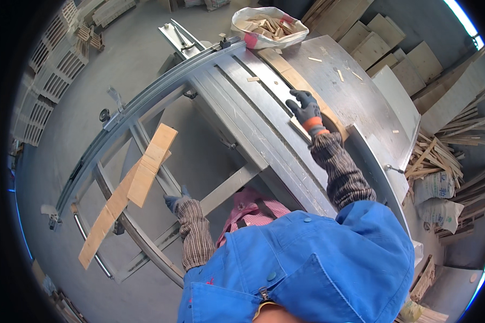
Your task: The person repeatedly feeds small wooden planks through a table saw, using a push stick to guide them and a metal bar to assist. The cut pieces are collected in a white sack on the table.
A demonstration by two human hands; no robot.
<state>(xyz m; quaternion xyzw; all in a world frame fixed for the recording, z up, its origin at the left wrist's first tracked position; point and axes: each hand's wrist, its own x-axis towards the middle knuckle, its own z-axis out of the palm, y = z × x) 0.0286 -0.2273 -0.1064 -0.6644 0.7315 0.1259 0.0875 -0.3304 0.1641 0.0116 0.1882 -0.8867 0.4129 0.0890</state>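
My right hand (306, 107), in a dark grey glove with an orange cuff, is over the metal saw table (264, 113). Its fingers are apart and curved, just beside a long wooden board (302, 81) that lies along a straight edge. Below that wrist a small wood strip (300, 129) shows partly. Lower left, my gloved left hand (175, 201) is at a metal bar (164, 175) of the outrigger frame; its fingers are mostly hidden. Near it, plywood strips (145, 172) lie crossed on the frame.
A white sack of wood scraps (272, 29) stands at the table's far end. Small offcuts (340, 75) are scattered on the tabletop. To the right are a metal fence (377, 167), piled wood strips (434, 156) and leaning panels (380, 40). Stacked pallets (46, 81) stand far left.
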